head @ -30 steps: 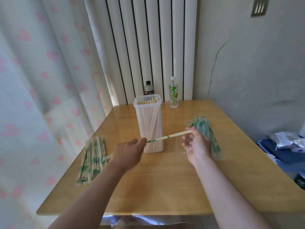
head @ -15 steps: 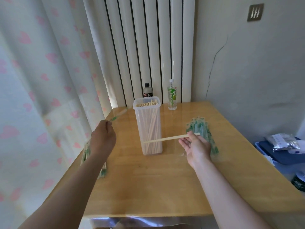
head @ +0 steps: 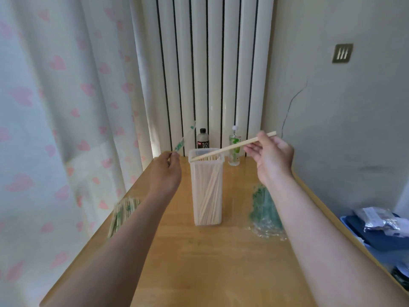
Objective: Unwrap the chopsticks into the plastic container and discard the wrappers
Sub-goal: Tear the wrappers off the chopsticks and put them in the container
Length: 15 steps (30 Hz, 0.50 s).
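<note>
A tall clear plastic container (head: pixel 208 209) stands mid-table, holding several bare chopsticks. My right hand (head: pixel 272 156) grips a bare pair of chopsticks (head: pixel 230 147), slanted, with the lower tip over the container's left rim. My left hand (head: pixel 166 171), left of the container, pinches an empty clear wrapper with green print (head: pixel 183 140) that sticks upward. A pile of wrapped chopsticks (head: pixel 122 212) lies at the table's left edge, partly hidden by my left forearm. A heap of empty wrappers (head: pixel 263 209) lies right of the container, partly behind my right forearm.
A dark bottle (head: pixel 202 139) and a clear bottle with a green label (head: pixel 234 149) stand at the back of the wooden table (head: pixel 210 262), before a radiator. A curtain hangs left. A blue bin with bags (head: pixel 376 229) sits low on the right.
The wrapper came off the chopsticks. My right hand rose and carried the bare pair up over the container's mouth. My left hand lifted with the empty wrapper.
</note>
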Motion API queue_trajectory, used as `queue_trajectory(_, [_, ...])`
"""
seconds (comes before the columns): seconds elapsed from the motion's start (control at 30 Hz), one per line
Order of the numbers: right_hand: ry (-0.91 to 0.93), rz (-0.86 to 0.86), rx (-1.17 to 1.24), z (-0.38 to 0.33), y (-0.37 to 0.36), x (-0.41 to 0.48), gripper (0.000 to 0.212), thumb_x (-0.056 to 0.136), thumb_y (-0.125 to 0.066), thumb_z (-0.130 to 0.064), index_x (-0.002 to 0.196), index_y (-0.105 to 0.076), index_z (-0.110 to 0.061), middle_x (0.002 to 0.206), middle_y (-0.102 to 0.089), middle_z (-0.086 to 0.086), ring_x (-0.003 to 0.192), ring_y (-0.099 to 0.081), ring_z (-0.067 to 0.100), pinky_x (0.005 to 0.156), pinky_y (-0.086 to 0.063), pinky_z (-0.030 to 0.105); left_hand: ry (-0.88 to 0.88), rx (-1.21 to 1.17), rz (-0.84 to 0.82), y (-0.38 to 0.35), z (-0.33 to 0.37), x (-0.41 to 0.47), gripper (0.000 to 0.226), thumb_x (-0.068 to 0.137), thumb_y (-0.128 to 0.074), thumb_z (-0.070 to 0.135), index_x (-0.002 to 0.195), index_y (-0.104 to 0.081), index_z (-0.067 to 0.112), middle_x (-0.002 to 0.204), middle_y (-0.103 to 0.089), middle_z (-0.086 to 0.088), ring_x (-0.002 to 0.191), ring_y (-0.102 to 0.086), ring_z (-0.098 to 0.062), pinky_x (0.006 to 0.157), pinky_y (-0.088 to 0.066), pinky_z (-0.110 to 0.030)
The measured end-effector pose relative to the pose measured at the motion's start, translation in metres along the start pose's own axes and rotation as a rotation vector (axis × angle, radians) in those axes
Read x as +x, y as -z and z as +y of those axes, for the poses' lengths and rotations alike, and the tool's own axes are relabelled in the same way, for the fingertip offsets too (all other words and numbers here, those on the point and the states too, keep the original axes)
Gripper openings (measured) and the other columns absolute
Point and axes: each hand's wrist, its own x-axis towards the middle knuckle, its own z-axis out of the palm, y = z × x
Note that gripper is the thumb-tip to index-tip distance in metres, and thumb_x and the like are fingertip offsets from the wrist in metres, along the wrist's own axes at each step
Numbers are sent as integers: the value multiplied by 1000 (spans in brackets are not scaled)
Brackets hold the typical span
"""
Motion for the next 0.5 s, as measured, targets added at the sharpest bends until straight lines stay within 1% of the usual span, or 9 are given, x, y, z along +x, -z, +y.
queue_trajectory(0.1, [132,-18,-117,-20,-23,20,19,102,-61,-7,83,-64,-2,68,-68,11,60,-69,20,66,-62,32,-5,-28,13,-1,6,5,27,105,-42,33,85,-60,26,75,-60,-15,65,-50,-23,59,-41,-36])
queue_trajectory(0.17, [214,-21,-220,-26,-35,29,20,101,-62,-8,82,-65,-3,71,-68,12,60,-70,19,67,-62,32,-2,-25,19,-1,6,7,27,105,-42,32,86,-60,26,84,-64,-18,67,-52,-23,60,-42,-36])
queue_trajectory(0.23, [280,-50,-336,-25,-45,32,21,101,-62,-10,81,-65,-5,70,-68,11,61,-71,19,65,-63,32,5,-35,19,-1,6,8,25,106,-41,30,90,-60,26,85,-63,-13,70,-53,-21,63,-43,-35])
queue_trajectory(0.3, [335,-112,-517,-15,-52,29,21,100,-63,-11,81,-67,-7,73,-70,11,66,-74,23,65,-64,32,13,-51,12,-1,3,7,25,106,-42,30,94,-62,22,79,-61,-7,67,-50,-19,61,-41,-34])
queue_trajectory(0.33, [364,-151,-632,-8,-55,26,20,100,-63,-12,82,-68,-8,75,-72,11,69,-75,25,65,-64,35,17,-57,6,-1,1,7,26,106,-42,30,93,-62,20,75,-57,-7,64,-48,-20,59,-39,-33])
queue_trajectory(0.4, [432,-245,-838,9,-58,21,12,98,-64,-16,89,-68,-8,80,-72,7,70,-74,24,68,-64,40,46,-64,-9,0,-4,5,27,106,-42,30,90,-61,21,72,-52,-7,62,-43,-19,55,-36,-31])
queue_trajectory(0.43, [456,-297,-916,17,-59,17,7,97,-64,-17,98,-66,-11,82,-72,4,71,-72,20,69,-63,38,58,-55,-17,1,-5,3,26,107,-41,31,90,-60,24,72,-52,-5,61,-43,-17,53,-36,-28])
queue_trajectory(0.47, [472,-333,-990,23,-60,13,12,98,-64,-17,109,-62,-15,83,-70,2,72,-70,16,68,-60,34,57,-36,-21,1,-6,1,26,107,-41,30,89,-59,28,71,-52,-5,61,-44,-16,50,-36,-24])
queue_trajectory(0.5, [490,-374,-1034,30,-60,11,22,98,-64,-16,118,-58,-20,82,-68,2,72,-67,14,65,-57,30,46,-16,-23,3,-7,-1,26,107,-41,29,88,-57,28,72,-53,-5,61,-45,-15,48,-35,-21])
